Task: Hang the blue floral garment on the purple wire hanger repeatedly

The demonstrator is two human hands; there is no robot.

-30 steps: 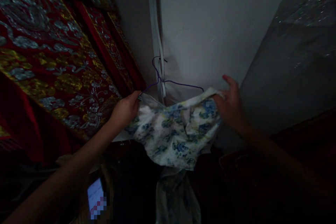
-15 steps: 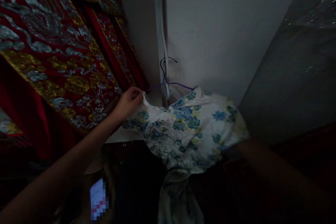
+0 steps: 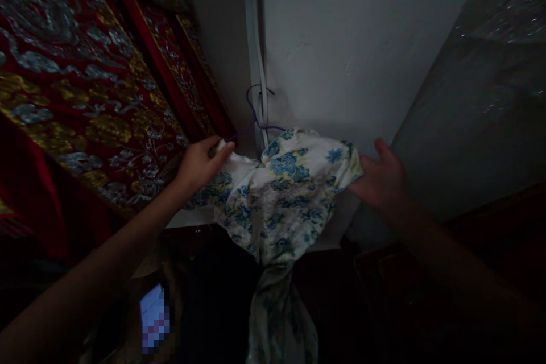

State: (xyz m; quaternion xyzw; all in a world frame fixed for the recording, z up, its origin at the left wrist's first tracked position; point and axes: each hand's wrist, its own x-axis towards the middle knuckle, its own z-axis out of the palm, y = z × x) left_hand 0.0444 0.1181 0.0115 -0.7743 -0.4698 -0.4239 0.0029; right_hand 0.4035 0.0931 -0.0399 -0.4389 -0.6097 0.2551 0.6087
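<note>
A white garment with blue and yellow flowers [image 3: 281, 193] hangs on a thin purple wire hanger [image 3: 256, 111], whose hook rests against a white strip on the wall. My left hand [image 3: 200, 162] is closed on the garment's left shoulder, beside the hanger's left arm. My right hand [image 3: 381, 179] holds the garment's right shoulder edge, thumb up and fingers partly under the cloth. The lower part of the garment trails down, twisted, into the dark below.
Red cloth with gold and silver embroidery [image 3: 85, 85] hangs along the left. A white wall [image 3: 362, 40] stands behind, and a grey plastic-covered surface [image 3: 490, 102] on the right. A lit, blurred screen [image 3: 154, 315] shows low on the left. The bottom of the view is dark.
The garment now covers more of the hanger, its collar higher up. My right hand, out of sight under the cloth half a second ago, is back at the right shoulder.
</note>
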